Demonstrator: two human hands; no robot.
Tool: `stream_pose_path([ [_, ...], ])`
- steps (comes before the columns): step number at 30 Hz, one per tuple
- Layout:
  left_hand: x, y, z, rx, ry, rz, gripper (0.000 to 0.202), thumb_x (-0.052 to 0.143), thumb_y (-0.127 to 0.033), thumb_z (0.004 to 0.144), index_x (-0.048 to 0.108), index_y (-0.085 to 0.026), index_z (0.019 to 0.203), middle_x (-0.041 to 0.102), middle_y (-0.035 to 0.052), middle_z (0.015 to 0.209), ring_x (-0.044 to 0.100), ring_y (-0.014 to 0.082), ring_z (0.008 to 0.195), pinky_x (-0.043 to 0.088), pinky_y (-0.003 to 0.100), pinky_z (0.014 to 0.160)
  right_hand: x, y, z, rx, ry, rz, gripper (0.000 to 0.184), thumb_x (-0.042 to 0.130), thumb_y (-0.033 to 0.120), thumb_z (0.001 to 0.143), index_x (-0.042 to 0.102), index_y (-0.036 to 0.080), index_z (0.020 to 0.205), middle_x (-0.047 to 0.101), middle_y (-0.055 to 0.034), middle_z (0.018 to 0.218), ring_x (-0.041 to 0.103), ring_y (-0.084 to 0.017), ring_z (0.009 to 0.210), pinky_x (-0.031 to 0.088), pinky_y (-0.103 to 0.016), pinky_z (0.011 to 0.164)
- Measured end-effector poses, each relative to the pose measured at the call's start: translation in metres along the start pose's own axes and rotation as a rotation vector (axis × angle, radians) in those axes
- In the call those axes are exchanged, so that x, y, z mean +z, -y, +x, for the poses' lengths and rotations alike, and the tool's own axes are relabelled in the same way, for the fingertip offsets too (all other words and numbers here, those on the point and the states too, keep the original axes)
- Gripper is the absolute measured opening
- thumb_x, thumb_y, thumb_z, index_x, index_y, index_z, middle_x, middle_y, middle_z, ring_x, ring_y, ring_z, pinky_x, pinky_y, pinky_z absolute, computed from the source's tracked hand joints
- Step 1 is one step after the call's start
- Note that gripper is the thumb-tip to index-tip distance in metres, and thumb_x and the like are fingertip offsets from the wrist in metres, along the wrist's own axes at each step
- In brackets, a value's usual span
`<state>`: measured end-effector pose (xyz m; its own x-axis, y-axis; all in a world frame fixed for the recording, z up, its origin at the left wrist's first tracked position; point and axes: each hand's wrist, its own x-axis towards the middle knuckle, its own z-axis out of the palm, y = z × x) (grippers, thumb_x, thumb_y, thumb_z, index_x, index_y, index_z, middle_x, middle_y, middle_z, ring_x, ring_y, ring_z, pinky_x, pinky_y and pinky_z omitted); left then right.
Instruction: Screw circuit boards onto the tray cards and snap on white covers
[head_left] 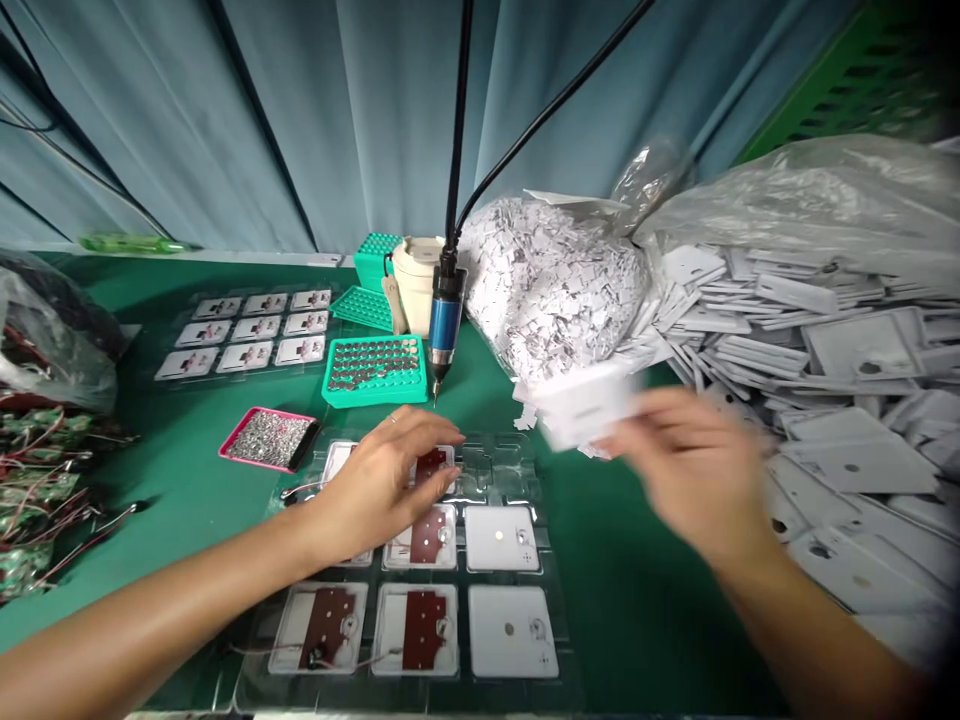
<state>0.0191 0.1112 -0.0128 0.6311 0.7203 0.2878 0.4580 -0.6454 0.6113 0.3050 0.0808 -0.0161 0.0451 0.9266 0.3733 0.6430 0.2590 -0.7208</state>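
Observation:
My right hand (694,465), blurred by motion, grips a white plastic cover (581,405) by its edge, above the mat beside the tray. Over the upper part of a clear plastic tray (495,475) rests my left hand (386,475), its fingers stretched and the thumb apart. It partly hides the upper cases there. In the left and middle columns lie open white cases with brown-red boards (425,630) and thin wires. The right column holds two cases closed by white covers (514,630); its upper compartment contains no case.
A blue electric screwdriver (444,320) hangs upright behind the tray. Nearby are a pink dish of screws (270,438) and a teal tray of coin cells (375,370). White covers (862,470) pile up at right; wired circuit boards (45,490) lie at left.

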Motion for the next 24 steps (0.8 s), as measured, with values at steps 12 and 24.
stream_pose_path([
  [12,0.000,0.020,-0.010,-0.091,0.165,0.352,0.023,0.053,-0.016,0.092,0.058,-0.012,0.114,0.061,0.0114,0.110,0.054,0.0276,0.103,0.050,0.047,0.089,0.049,-0.020,0.009,-0.127,0.394,-0.051,0.024,0.053,0.035,0.093,0.072,0.021,0.096,0.067,-0.0067,0.093,0.063,-0.014,0.067,0.052,-0.025,0.055],
  [24,-0.021,0.039,-0.062,-0.079,0.147,0.405,0.028,0.039,-0.021,0.098,0.065,-0.019,0.109,0.063,0.0097,0.111,0.062,0.0233,0.099,0.055,0.039,0.084,0.006,-0.054,0.023,-0.168,0.080,-0.559,0.027,0.049,0.034,0.093,0.069,0.023,0.107,0.065,-0.0057,0.106,0.063,-0.016,0.074,0.051,-0.030,0.067],
])
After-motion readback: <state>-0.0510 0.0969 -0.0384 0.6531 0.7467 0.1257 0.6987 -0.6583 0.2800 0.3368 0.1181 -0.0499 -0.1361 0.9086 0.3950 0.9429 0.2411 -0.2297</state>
